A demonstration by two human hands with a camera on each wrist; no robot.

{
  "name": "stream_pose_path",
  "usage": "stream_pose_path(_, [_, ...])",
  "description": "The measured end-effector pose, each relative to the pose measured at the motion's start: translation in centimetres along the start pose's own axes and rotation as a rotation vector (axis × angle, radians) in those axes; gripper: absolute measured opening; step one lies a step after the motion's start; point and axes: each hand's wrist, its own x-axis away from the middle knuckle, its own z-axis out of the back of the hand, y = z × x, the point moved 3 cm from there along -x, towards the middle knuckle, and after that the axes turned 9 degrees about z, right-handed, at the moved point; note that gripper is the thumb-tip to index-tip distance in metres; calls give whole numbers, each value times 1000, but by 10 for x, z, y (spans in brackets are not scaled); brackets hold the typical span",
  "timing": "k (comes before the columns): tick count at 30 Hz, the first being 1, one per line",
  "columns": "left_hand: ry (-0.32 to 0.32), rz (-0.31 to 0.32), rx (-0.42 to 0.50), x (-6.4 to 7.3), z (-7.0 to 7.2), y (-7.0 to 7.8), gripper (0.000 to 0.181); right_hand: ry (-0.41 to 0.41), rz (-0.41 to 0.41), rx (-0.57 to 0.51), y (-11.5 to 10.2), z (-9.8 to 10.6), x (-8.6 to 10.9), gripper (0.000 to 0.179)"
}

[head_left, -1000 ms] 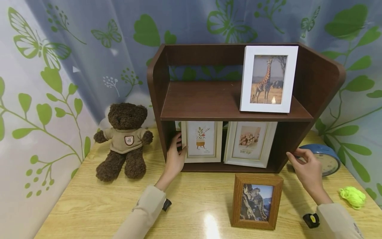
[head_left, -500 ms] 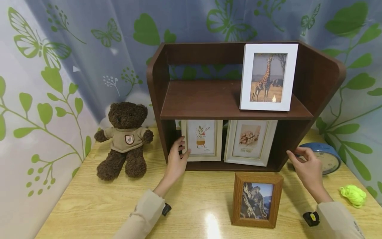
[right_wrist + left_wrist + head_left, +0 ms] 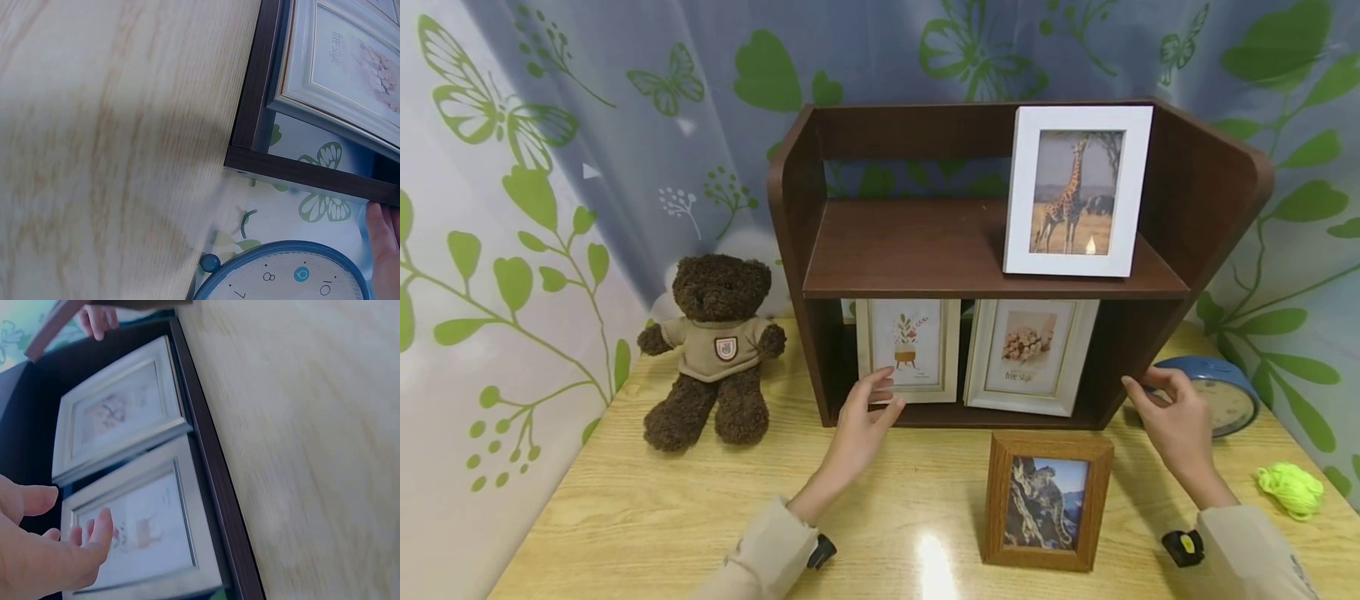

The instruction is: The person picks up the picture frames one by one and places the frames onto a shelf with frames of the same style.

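Note:
A dark brown two-tier shelf [image 3: 895, 250] stands on the table. In its lower tier lean two pale picture frames: a plant-print frame [image 3: 951, 342] on the left and a "free style" frame [image 3: 1078, 358] on the right. My left hand [image 3: 859, 429] hovers before the plant-print frame's lower left, fingers spread and loosely bent; the left wrist view shows nothing between thumb and fingers [image 3: 103, 534]. My right hand [image 3: 1176, 433] is at the outside of the shelf's right side panel, fingertips against it in the right wrist view, beside a blue alarm clock [image 3: 1236, 387].
A white giraffe picture frame [image 3: 1142, 200] stands on the upper tier. The brown wooden frame [image 3: 996, 500] with a leopard picture stands in front of the shelf. A teddy bear [image 3: 715, 350] sits to the left, and yellow-green yarn [image 3: 1290, 490] lies at the right.
My left hand has come away from the plant-print frame's left edge, moving right and toward me, its fingers now loose. The right hand has stayed at the side panel.

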Motion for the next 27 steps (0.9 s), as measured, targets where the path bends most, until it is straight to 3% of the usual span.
stream_pose_path(14, [-218,107,51,32,-39,7,43,19,-12,4,3,0,-1,14])
stream_pose_path(27, [-414,175,43,53,-80,6,51,10,-6,-1,1,0,-1,20])
